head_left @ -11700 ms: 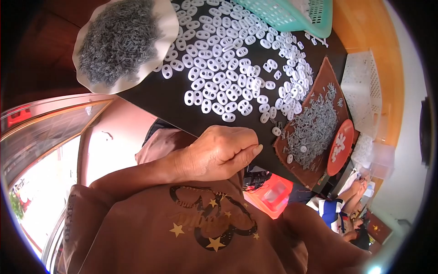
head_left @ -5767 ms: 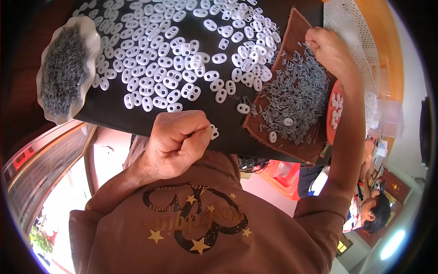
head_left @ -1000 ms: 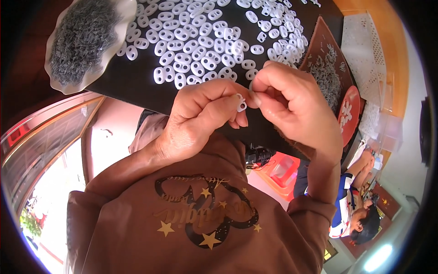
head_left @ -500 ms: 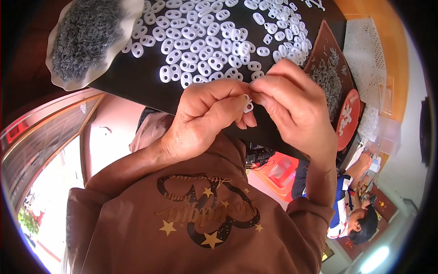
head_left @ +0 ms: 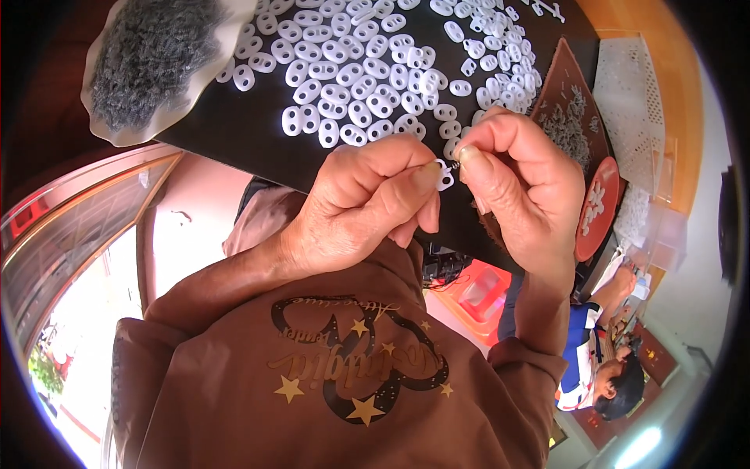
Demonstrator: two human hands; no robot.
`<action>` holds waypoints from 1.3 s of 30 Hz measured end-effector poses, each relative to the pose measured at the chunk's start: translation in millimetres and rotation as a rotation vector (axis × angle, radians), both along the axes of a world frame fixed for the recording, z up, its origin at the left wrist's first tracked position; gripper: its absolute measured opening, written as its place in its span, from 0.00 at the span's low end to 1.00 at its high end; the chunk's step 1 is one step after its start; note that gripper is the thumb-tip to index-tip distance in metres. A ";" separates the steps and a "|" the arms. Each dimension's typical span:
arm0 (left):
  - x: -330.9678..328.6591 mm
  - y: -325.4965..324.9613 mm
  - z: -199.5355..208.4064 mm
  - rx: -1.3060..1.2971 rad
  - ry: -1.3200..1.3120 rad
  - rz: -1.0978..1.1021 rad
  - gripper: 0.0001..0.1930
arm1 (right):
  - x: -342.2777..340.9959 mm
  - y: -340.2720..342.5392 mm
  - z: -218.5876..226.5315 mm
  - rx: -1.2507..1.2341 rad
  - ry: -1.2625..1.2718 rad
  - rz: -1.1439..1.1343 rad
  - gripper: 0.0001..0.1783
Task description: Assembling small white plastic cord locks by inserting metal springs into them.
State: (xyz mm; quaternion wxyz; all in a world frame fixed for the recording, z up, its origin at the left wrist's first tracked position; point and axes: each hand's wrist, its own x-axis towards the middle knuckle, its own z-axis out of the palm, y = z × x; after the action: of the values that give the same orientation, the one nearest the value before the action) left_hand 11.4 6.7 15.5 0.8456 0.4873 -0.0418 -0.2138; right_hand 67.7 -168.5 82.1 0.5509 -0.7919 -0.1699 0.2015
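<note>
A small white plastic cord lock with two holes [head_left: 444, 178] is pinched between the thumb and fingers of my left hand [head_left: 355, 199], its end sticking out toward the right. Close beside it, my right hand [head_left: 527, 187] has thumb and forefinger pressed together on a tiny dark coiled spring [head_left: 456, 165]. The spring's tip is at the edge of the cord lock; whether it sits inside I cannot tell. Both hands are held above the near edge of the dark table [head_left: 234, 141].
Many loose white two-hole pieces [head_left: 351, 74] spread over the table. A pale wavy-rimmed dish [head_left: 113, 129] heaped with grey springs stands left. On the right are a brown tray [head_left: 556, 74] with more springs and a red plate [head_left: 612, 176] with small white parts. Another person [head_left: 601, 367] sits beyond.
My right hand has shifted right and its fingertips have drawn slightly apart from my left. The cord lock and the spring now show more plainly between the hands.
</note>
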 end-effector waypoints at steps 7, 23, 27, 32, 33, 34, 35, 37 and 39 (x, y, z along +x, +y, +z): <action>-2.7 -0.3 -1.5 -0.010 -0.031 0.010 0.14 | -4.9 2.3 -3.7 -0.003 -0.017 -0.026 0.04; -4.3 -7.0 -7.2 -0.013 -0.112 0.106 0.10 | -6.8 7.5 -10.1 -0.189 -0.430 0.110 0.05; -5.3 -6.5 -8.0 0.009 -0.120 0.106 0.09 | -10.9 9.9 -8.0 -0.239 -0.394 0.083 0.06; -6.0 -4.3 -11.2 0.093 -0.205 0.090 0.12 | -14.9 12.8 -11.7 -0.216 -0.353 0.051 0.06; -6.1 -4.6 -11.1 0.093 -0.204 0.089 0.12 | -15.5 13.8 -12.6 -0.206 -0.364 0.045 0.06; -6.3 -4.9 -10.9 0.089 -0.204 0.097 0.12 | -16.0 14.0 -13.3 -0.195 -0.375 0.040 0.07; -6.6 -4.9 -10.6 0.086 -0.203 0.105 0.12 | -16.7 13.6 -13.6 -0.194 -0.375 0.040 0.07; -7.7 -7.5 -12.8 0.081 -0.226 0.131 0.12 | -17.9 11.3 -13.7 -0.170 -0.341 0.028 0.06; -7.2 -7.9 -12.6 0.072 -0.250 0.151 0.12 | -16.7 6.0 -14.7 -0.120 -0.303 0.031 0.05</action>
State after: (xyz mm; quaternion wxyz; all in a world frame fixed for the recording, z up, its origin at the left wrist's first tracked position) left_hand 4.2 -1.2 2.9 0.8295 0.5419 -0.1022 -0.0884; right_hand 51.0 -162.6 67.4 0.4673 -0.8421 -0.2508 0.0979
